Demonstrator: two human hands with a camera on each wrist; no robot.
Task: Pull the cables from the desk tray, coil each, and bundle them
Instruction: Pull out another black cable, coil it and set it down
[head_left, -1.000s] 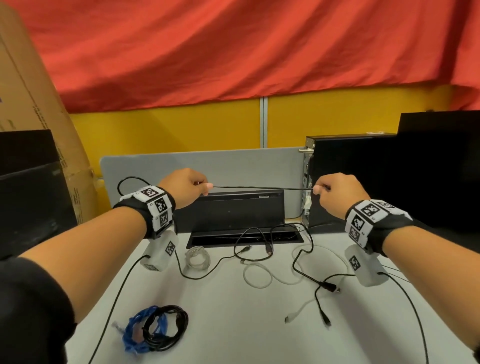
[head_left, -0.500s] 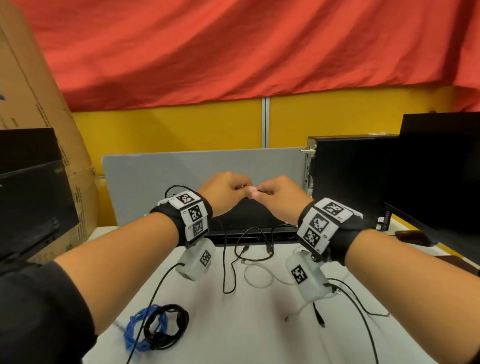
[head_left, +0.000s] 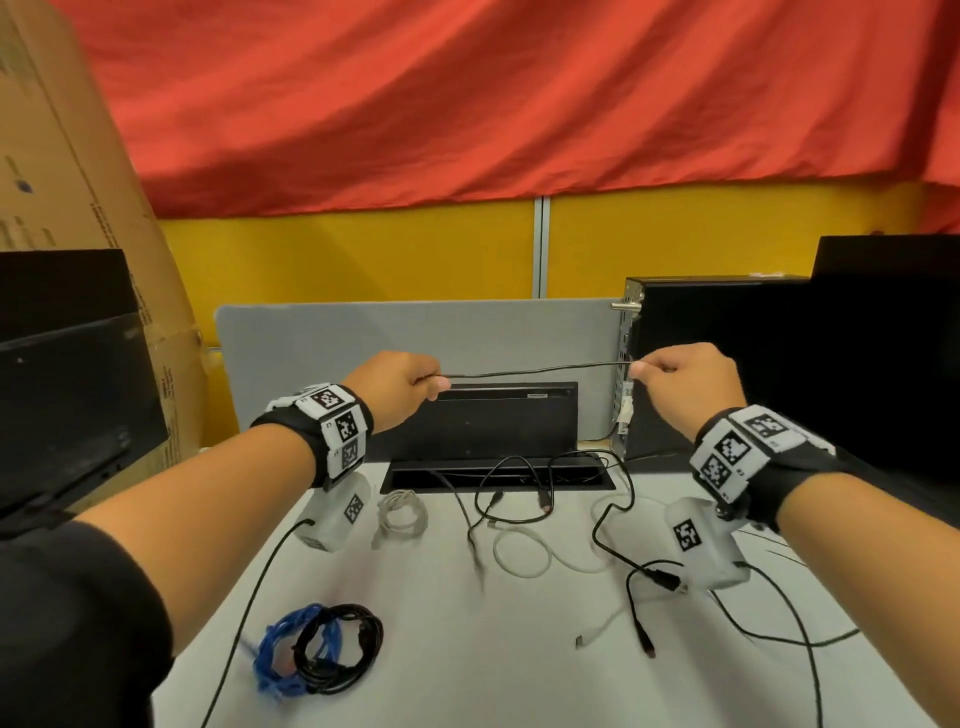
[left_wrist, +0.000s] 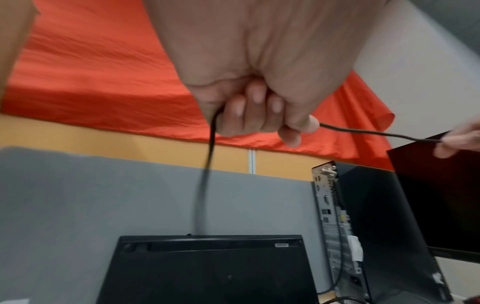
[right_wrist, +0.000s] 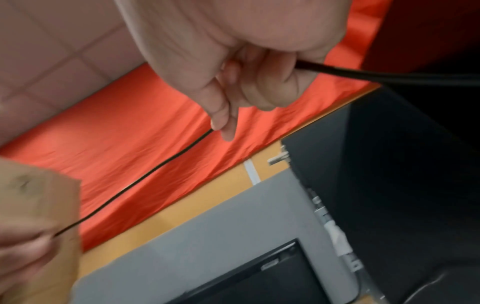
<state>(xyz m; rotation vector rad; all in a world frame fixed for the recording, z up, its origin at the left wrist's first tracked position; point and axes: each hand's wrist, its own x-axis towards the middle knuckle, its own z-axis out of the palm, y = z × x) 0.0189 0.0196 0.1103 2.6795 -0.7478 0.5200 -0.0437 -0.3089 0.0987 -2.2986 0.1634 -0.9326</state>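
A thin black cable (head_left: 535, 370) is stretched level between my two raised hands above the desk. My left hand (head_left: 410, 384) grips one part of it in a fist (left_wrist: 249, 111), and a blurred length of it hangs down from that fist (left_wrist: 205, 174). My right hand (head_left: 675, 382) pinches the cable (right_wrist: 166, 162) between thumb and fingers (right_wrist: 226, 123). The open desk tray (head_left: 498, 475) sits at the back of the desk, its black lid (head_left: 498, 421) raised. Several loose black and white cables (head_left: 524, 551) trail from it over the desk.
A coiled blue and black bundle (head_left: 317, 649) lies at the front left. A small white coil (head_left: 402, 517) rests by the tray. A black computer tower (head_left: 691, 364) and monitor (head_left: 893, 332) stand at the right, a cardboard box (head_left: 78, 208) and black monitor (head_left: 62, 384) at the left.
A second ago my hands were apart with the cable taut; half a second ago they met in the middle; now they are spread apart again with the cable stretched between them.
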